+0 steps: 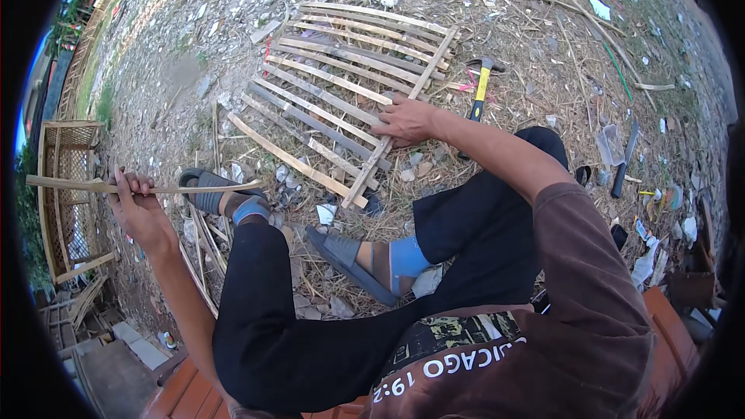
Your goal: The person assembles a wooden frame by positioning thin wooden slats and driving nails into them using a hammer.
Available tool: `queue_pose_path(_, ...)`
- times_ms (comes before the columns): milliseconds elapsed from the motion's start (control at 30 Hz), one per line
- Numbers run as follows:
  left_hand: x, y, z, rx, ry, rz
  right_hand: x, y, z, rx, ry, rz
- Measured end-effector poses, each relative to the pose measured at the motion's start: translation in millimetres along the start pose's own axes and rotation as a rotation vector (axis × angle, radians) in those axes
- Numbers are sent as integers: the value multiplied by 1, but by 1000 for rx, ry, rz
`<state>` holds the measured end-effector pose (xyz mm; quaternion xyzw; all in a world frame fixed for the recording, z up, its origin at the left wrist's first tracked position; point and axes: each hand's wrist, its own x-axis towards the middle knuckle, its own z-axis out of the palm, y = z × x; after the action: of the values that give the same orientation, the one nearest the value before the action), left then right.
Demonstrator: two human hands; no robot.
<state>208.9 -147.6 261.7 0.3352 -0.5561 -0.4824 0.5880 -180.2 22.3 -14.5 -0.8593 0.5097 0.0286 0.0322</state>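
A panel of bamboo slats (334, 81) lies on the ground ahead of my feet, its several slats set side by side and crossed by one strip (431, 66) along their right ends. My right hand (405, 119) is closed around that crossing strip near its middle. Out to the left, my left hand (141, 209) grips a loose bamboo strip (186, 188), held level above the ground and apart from the panel. Just right of the panel lies a hammer (480, 91) with a yellow and black handle.
A knife (625, 159) with a dark handle lies at the right beside a clear plastic container (610, 145). A wooden frame with woven mesh (77, 194) stands at the far left. Long sticks (613, 43) lie at the upper right. My sandalled feet (361, 260) rest on littered, straw-strewn ground.
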Motion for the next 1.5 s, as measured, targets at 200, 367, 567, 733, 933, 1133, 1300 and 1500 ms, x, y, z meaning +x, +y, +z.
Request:
queue_pose_path(200,-3,-7,20,-5,-89,-12,-9,12,2,-14,246,-130)
queue_pose_path(367,0,-7,17,13,-135,15,6,18,-26,52,270,-162)
queue_pose_path(567,-2,-5,12,31,-142,50,36,26,-85,201,382,-237)
queue_pose_path(733,-7,-2,18,35,-111,47,47,31,-120,320,425,-215)
queue_pose_path(933,-6,0,13,19,-97,62,50,42,-171,398,610,-136)
queue_pose_path(1133,-6,-3,12,31,-80,55,21,83,-251,192,770,-80)
queue_pose_path(1300,-6,-5,21,65,-77,26,-23,110,-299,75,724,43)
queue_pose_path(1500,-4,-10,17,42,-85,-2,-71,159,-240,-141,657,202)
